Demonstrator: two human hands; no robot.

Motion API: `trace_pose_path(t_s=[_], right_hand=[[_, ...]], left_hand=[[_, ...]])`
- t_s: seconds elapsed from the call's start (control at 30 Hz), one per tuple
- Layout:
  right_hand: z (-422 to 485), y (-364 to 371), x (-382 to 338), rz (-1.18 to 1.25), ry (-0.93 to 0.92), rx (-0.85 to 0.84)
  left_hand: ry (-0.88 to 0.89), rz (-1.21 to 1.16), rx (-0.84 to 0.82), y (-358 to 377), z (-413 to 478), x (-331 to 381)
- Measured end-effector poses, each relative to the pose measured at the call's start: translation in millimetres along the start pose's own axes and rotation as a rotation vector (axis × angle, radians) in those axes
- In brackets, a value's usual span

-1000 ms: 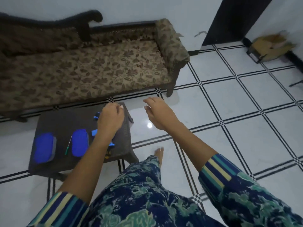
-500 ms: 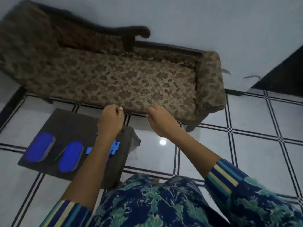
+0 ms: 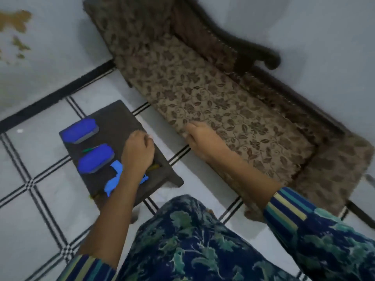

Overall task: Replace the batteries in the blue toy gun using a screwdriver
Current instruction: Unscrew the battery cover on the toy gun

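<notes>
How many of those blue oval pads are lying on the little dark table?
2. One blue pad lies at the table's far left corner; the other blue pad lies nearer, beside the blue toy gun. The left hand might hide more.

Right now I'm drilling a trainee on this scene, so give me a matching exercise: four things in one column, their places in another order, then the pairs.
Things:
1. toy gun
2. screwdriver
3. left hand
4. right hand

Places:
A. between the two blue pads
B. over the sofa's front edge
C. above the stool's right side
D. on the stool's near end, partly under the left forearm

Pairs: 1-D, 2-A, 3-C, 4-B
</notes>
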State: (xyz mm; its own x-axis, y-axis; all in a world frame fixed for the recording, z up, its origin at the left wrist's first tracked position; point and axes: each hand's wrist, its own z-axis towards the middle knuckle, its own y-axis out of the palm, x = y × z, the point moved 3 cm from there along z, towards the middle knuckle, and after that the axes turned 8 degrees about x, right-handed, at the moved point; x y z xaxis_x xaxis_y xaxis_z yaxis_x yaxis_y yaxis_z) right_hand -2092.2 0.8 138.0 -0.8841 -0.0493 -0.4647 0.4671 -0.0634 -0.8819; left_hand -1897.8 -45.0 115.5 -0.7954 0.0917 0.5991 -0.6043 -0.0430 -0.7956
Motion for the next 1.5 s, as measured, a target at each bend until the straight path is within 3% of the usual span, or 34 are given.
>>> trace_pose_path(t_s=[0.23, 0.63, 0.8, 1.13, 1.37, 1.5], right_hand=[[90.8, 15.8, -13.5, 0.137, -0.280, -0.130], [249.4, 69.6, -67.0, 0.108, -0.631, -0.386], [278.4, 103.3, -117.1, 0.162, -0.799, -0.542], [320.7, 201.4, -206.5, 0.128, -1.294, -0.969], [343.3, 236.3, -218.6, 0.115, -1.444, -1.106], [334.3, 273.9, -218.3, 0.157, -1.492, -1.140]], left_hand=[[-0.221, 0.072, 0.206, -6.5, 28.1, -15.6], [-0.587, 0.084, 0.508, -39.9, 109.9, -55.7], [-0.777, 0.072, 0.638, -43.4, 114.8, -76.1], [-1.347, 0.093, 0.936, -27.2, 115.0, -120.7], [-1.578, 0.092, 1.040, -5.9, 139.7, -128.0], [-1.607, 0.120, 1.105, 18.7, 144.0, -150.2]])
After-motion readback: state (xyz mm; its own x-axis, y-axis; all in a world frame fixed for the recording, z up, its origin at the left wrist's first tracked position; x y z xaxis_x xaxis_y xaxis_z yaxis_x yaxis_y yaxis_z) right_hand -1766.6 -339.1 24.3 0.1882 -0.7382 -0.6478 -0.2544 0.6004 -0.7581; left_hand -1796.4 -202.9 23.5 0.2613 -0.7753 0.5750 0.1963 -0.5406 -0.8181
